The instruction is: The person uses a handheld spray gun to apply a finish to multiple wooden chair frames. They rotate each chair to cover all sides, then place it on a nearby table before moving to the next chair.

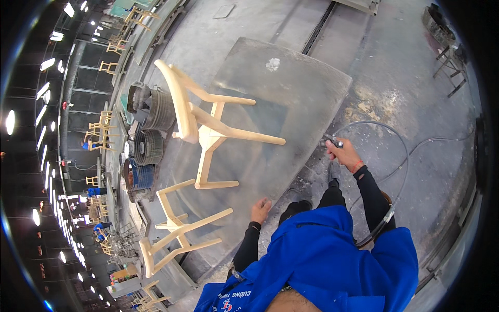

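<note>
My right hand (344, 152) is closed around a small black-and-silver air gun (332, 141), just beyond the near right edge of a grey tabletop (306, 78). A grey hose (404, 151) loops past my right forearm. My left hand (261, 210) is by the tabletop's near edge, fingers loosely apart, with nothing visible in it. Ahead and to the left on that top is a pale wooden chair frame (210, 132), without a seat, tipped over. A second similar chair frame (179, 229) lies left of my left hand. Neither hand touches a frame.
Dark bins (158, 110) and a blue drum (141, 176) stand beyond the tabletop on the left. More wooden chairs (100, 127) and several people in blue are farther off. A dark stool (451, 65) stands at the far right. Hose lies across the dusty floor (416, 171).
</note>
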`<state>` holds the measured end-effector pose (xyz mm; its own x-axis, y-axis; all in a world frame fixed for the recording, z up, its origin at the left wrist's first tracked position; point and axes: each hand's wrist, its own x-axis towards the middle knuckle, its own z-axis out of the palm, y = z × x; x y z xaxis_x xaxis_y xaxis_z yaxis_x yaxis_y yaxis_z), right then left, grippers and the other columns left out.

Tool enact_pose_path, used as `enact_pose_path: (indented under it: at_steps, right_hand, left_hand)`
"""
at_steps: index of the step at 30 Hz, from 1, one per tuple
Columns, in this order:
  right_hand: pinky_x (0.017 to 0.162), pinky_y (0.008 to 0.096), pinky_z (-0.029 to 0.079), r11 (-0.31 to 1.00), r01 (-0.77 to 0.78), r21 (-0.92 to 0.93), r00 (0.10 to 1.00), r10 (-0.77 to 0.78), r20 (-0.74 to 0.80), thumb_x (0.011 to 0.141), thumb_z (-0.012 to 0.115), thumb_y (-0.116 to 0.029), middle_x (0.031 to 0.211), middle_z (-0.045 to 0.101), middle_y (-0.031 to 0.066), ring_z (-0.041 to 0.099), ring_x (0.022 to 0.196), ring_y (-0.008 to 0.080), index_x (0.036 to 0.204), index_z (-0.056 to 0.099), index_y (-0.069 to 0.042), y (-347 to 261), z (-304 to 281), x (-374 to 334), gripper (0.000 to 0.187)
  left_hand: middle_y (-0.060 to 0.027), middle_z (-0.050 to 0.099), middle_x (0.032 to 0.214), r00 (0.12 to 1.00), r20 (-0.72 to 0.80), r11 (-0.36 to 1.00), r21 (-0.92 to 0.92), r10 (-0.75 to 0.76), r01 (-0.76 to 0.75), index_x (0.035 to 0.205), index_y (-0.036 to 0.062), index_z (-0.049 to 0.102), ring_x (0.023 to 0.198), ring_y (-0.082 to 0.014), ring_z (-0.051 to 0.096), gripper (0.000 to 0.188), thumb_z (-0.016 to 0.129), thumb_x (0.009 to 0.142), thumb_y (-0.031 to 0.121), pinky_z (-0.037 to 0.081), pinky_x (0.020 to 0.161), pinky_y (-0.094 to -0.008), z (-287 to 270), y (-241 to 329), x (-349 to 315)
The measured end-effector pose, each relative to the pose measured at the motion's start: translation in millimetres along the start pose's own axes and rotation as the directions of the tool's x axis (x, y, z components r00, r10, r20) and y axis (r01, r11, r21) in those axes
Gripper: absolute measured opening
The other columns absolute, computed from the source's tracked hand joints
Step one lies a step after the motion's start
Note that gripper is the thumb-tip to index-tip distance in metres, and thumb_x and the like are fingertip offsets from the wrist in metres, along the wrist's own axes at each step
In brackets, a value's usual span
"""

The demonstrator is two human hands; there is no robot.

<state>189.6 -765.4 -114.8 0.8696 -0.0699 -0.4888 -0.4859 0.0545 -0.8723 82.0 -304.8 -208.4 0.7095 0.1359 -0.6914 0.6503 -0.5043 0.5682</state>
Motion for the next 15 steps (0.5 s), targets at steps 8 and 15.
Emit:
enact_pose_path:
  at_steps: [8,15]
  right_hand:
    - [0.049,0.0251,0.049,0.998,0.059,-0.032,0.994,-0.056,0.095,0.100,0.068,-0.041,0.075,0.069,0.0023,0.066,0.060,0.0084,0.092,0.071,-0.003,-3,0,54,0.038]
    - [0.048,0.0235,0.046,0.989,0.003,-0.150,0.989,0.019,0.146,0.099,0.069,-0.039,0.077,0.070,0.0025,0.066,0.060,0.0072,0.095,0.072,-0.004,-8,-13,61,0.035]
  left_hand:
    - [-0.0101,0.070,0.124,0.902,0.028,0.902,-0.006,-0.430,0.431,0.148,0.0126,0.055,0.105,-0.0281,0.071,0.061,0.070,0.095,0.037,0.058,0.085,-0.0523,10,-69,-38]
    - [-0.0085,0.067,0.137,0.853,0.011,0.845,-0.126,-0.522,0.519,0.151,0.0137,0.052,0.116,-0.0341,0.068,0.064,0.070,0.095,0.040,0.053,0.097,-0.0598,3,-82,-60]
